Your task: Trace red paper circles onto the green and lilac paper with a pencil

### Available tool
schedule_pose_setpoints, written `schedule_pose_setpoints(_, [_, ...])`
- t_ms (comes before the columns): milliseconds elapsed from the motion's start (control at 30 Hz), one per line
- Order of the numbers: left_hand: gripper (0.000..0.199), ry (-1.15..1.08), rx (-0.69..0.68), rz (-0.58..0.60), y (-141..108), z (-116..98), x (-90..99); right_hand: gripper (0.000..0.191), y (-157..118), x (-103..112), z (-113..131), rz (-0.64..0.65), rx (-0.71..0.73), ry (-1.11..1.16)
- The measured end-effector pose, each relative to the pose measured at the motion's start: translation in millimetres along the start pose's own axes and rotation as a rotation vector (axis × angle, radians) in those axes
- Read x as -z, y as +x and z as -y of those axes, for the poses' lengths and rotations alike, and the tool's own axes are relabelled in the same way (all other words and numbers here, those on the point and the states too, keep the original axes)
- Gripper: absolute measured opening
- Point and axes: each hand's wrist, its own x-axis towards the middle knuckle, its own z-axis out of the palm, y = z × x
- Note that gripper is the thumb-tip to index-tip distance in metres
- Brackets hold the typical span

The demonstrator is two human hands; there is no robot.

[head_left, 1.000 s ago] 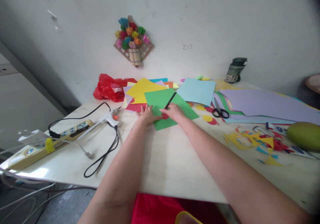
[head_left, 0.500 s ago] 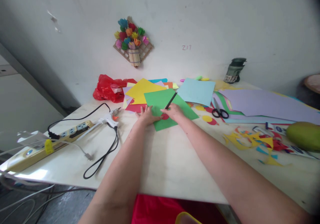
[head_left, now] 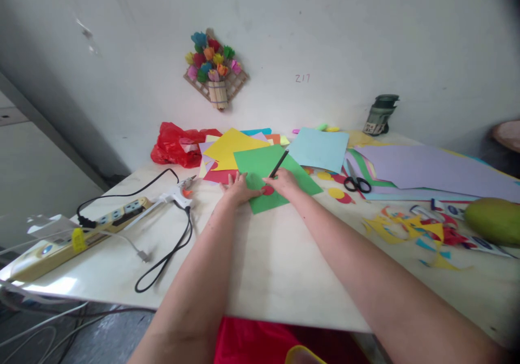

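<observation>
A green sheet of paper (head_left: 298,182) lies on the table in front of me, with a small red paper circle (head_left: 267,190) on it. My left hand (head_left: 238,189) is spread over the sheet's left edge, its thumb reaching the circle's side. In my right hand (head_left: 283,181) is a dark pencil (head_left: 279,162), tilted up to the right. Its tip is hidden by my fingers, close above the circle. Yellow paper (head_left: 231,144) and red paper (head_left: 219,176) lie partly under or behind the green sheet.
To the right are light blue paper (head_left: 319,147), black-handled scissors (head_left: 357,183), yellow paper circles (head_left: 336,193), paper scraps (head_left: 406,227) and a green mango-like fruit (head_left: 495,221). On the left lie a white glue gun (head_left: 179,195), its cord and a power strip (head_left: 109,218). A red plastic bag (head_left: 174,146) sits behind.
Almost nothing differs. My right hand and the pencil have shifted very slightly at the circle; my left hand stays in place.
</observation>
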Motion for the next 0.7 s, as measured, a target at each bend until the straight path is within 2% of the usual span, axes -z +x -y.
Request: schedule_pose_setpoints(700, [0.1,-0.002,0.01,-0.019,1.9,1.1,-3.9,0.02,-2.5,8.1,1.7,-0.049,-0.06,-0.03])
